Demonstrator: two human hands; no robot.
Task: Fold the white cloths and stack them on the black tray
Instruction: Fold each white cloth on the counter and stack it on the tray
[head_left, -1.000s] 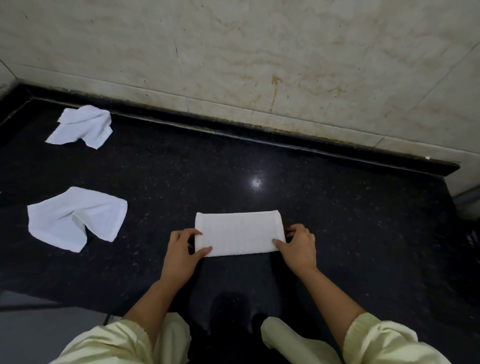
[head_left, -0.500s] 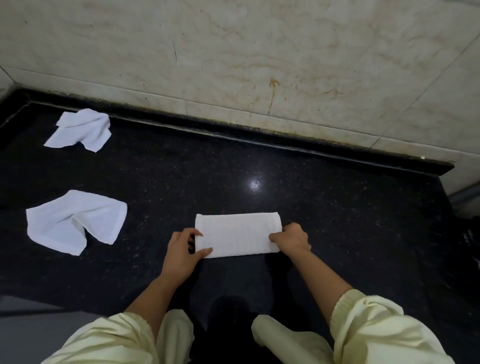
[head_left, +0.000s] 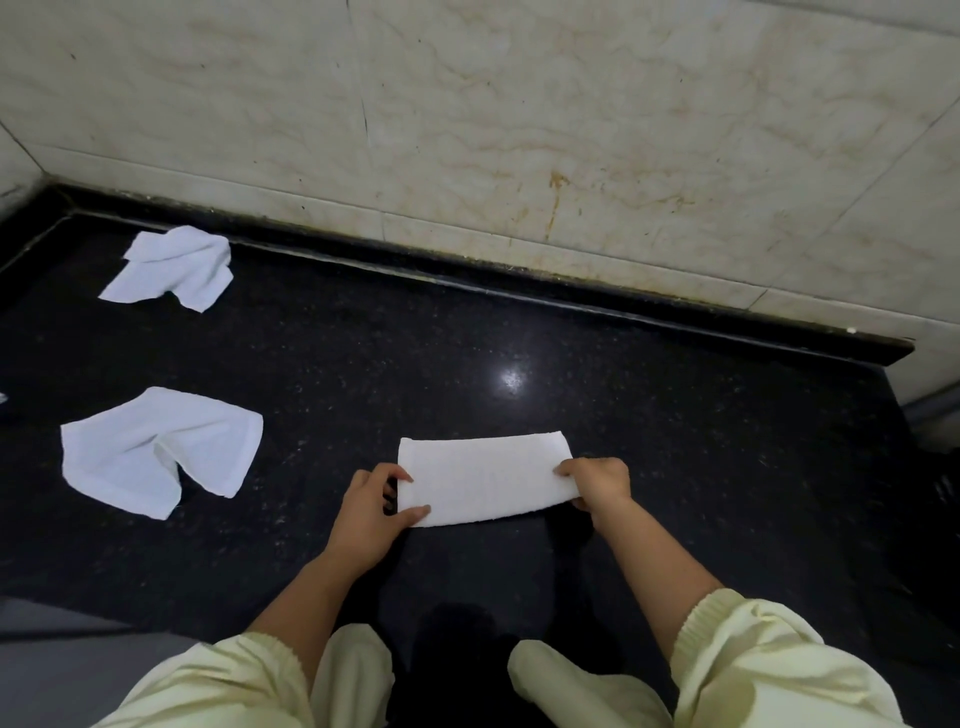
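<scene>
While the folded white cloth (head_left: 485, 478) lies as a long band on the black counter (head_left: 675, 441) straight ahead of the person, each grip takes one of its short ends. The left grip (head_left: 371, 512) pinches the near left corner, thumb laid flat on top and fingers curled at the edge. This looks like an anchor, so that the band neither slides nor springs open. The right grip (head_left: 597, 480) is curled round the right end, knuckles up, and that end seems to sit slightly off the stone. Judging by this hold, the fold in hand would carry the right end across towards the left to halve the band.

Two more cloths wait unfolded, well apart from the work. The near crumpled cloth (head_left: 156, 452) lies off to the left, and the far crumpled cloth (head_left: 171, 267) lies farther back, close to the marble-tiled wall (head_left: 519, 130). Neither lies in the path of the fold.

The black tray is not in view, so I cannot tell where the stack will go. The pale yellow sleeves (head_left: 769, 660) are pushed up the forearms, clear of the cloth. The polished counter may let the band slip if the anchoring pinch loosens.
</scene>
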